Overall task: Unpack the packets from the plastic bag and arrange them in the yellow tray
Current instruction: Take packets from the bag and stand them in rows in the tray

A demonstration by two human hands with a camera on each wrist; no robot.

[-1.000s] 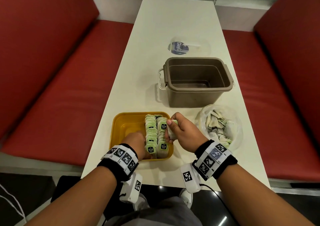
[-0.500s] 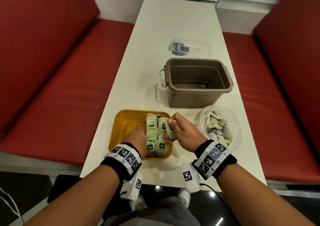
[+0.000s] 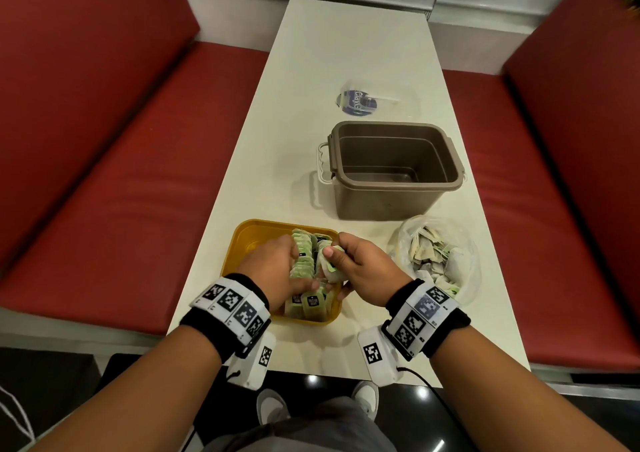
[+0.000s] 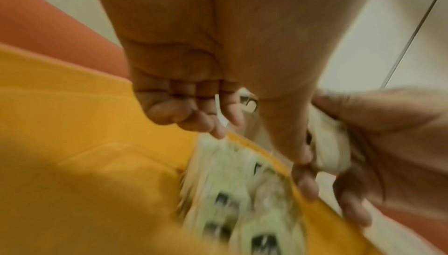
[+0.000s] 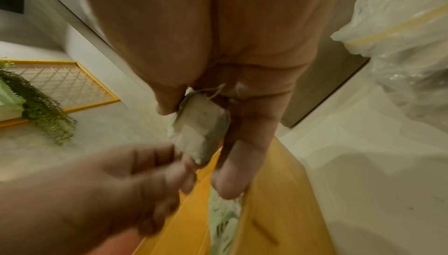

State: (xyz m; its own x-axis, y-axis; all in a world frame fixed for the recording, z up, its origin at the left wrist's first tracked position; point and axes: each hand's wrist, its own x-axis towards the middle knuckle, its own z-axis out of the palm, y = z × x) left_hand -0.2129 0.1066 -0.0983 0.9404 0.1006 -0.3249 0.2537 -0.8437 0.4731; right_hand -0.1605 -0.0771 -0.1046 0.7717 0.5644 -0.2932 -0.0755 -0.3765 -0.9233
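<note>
The yellow tray (image 3: 246,244) sits at the table's near edge and holds two rows of green-and-white packets (image 3: 313,304) standing on edge. My left hand (image 3: 293,265) lies over the left row, its loosely bent fingertips (image 4: 218,131) touching the packet tops and gripping nothing. My right hand (image 3: 334,249) hovers over the tray's right side and pinches a small bunch of packets (image 3: 330,268) between thumb and fingers; the right wrist view shows one pale packet (image 5: 198,123) with its string. The clear plastic bag (image 3: 438,261), with several packets inside, stands right of the tray.
An empty brown tub (image 3: 396,178) with a side handle stands behind the tray and bag. A clear lid with a blue label (image 3: 356,102) lies farther back on the white table (image 3: 346,46). Red benches (image 3: 121,192) flank the table.
My left hand has slid from the near end of the left row forward and right, onto the tops of the packets. The right hand keeps its hold and stays over the tray's right side.
</note>
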